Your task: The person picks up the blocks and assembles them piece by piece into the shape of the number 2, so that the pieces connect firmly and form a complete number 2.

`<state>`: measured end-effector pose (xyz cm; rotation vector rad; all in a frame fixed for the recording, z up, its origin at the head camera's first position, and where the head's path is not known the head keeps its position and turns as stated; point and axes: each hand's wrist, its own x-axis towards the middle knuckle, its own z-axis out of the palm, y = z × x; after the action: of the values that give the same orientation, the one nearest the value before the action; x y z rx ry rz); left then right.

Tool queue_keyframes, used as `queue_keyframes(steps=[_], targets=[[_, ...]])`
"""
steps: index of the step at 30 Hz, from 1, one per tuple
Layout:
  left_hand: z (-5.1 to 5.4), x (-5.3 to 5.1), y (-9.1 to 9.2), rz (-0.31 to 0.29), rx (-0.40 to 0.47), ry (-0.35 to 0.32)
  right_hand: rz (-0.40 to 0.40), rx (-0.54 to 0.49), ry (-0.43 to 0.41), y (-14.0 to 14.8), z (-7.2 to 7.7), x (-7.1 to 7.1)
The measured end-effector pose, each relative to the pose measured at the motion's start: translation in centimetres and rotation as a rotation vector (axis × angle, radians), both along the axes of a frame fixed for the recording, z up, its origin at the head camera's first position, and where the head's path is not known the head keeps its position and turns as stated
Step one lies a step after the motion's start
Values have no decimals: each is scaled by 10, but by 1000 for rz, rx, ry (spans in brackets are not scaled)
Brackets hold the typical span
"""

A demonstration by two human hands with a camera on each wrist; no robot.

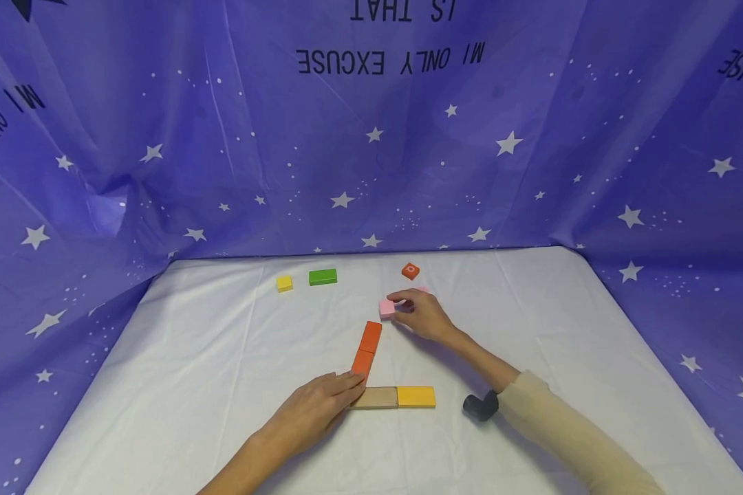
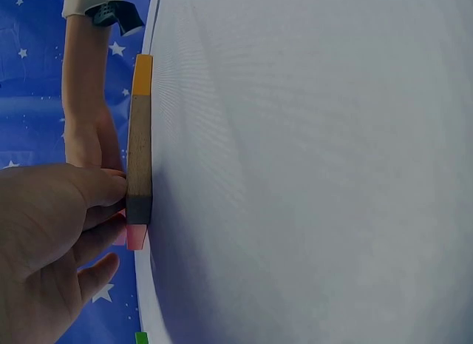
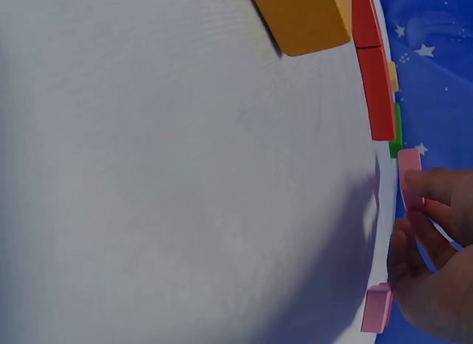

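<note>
Two red-orange blocks point(image 1: 370, 337) lie end to end in a slanted line on the white cloth. At their lower end a wooden block point(image 1: 376, 397) meets a yellow block point(image 1: 416, 397), forming a row to the right. My left hand point(image 1: 312, 412) rests its fingers where the two lines meet; the left wrist view shows its fingertips against the wooden block point(image 2: 139, 144). Between thumb and fingers my right hand point(image 1: 424, 316) pinches a pink block point(image 1: 386, 309), just above the upper end of the slanted line. The right wrist view shows this pink block point(image 3: 410, 177) too.
Farther back lie a small yellow block point(image 1: 284, 284), a green block point(image 1: 322, 276) and an orange block with a mark point(image 1: 411, 271). Another pink block point(image 3: 376, 308) sits beyond my right hand. A dark wrist camera point(image 1: 481, 406) is on the right sleeve. A purple starry curtain point(image 1: 371, 172) surrounds the table.
</note>
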<state>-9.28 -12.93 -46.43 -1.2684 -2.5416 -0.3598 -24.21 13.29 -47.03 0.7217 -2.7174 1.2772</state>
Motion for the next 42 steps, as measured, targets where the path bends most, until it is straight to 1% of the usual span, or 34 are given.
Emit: queue_keyframes(steps=[4,10,18,24,27,28,32,42], targets=[[0,0,0,2,-2,3,0,4,-26,-7,-1,0],[0,-1,0,1,0,1,0,63,-50,-16,-5,0],[-2,-1,1,-3,5,6,3,71,-34,-21,-8,-3],[-1,-1,1,-6,6,9,28,60,22,-21,-9,-2],[-1,-1,1,-7,11,13,24,75,9,-22,-9,-3],[-1,-1,1,-6,10,14,18,77,-12,-22,-9,-3],[0,-1,1,-3,4,7,17,109,-46,-23,-9,-4],[1,0,2,-2,-3,9,19,133,-70,-22,-5,-2]])
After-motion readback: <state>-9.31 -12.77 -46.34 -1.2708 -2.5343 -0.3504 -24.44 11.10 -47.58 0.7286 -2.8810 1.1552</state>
